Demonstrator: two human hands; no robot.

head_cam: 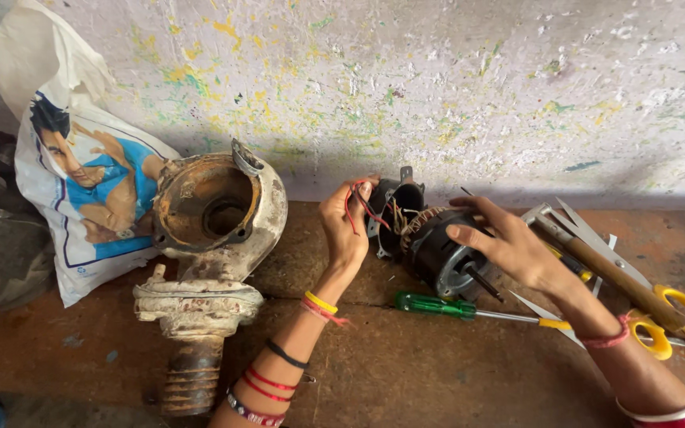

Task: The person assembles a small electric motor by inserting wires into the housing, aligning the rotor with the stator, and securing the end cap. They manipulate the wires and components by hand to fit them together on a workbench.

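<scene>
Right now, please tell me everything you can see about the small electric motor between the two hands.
The motor is a small dark cylinder of metal, lying on its side on the brown worn bench. A thin steel shaft sticks out of its near end. Its far end is opened: copper windings show, and a black end cover stands apart there. Red and black wires come out; the left hand pinches them. The right hand rests on the body. A green-handled screwdriver lies just in front.

We had the little dark motor (438, 250) lying on its side, end cap off, red and black wires (362, 204) sticking out.
</scene>
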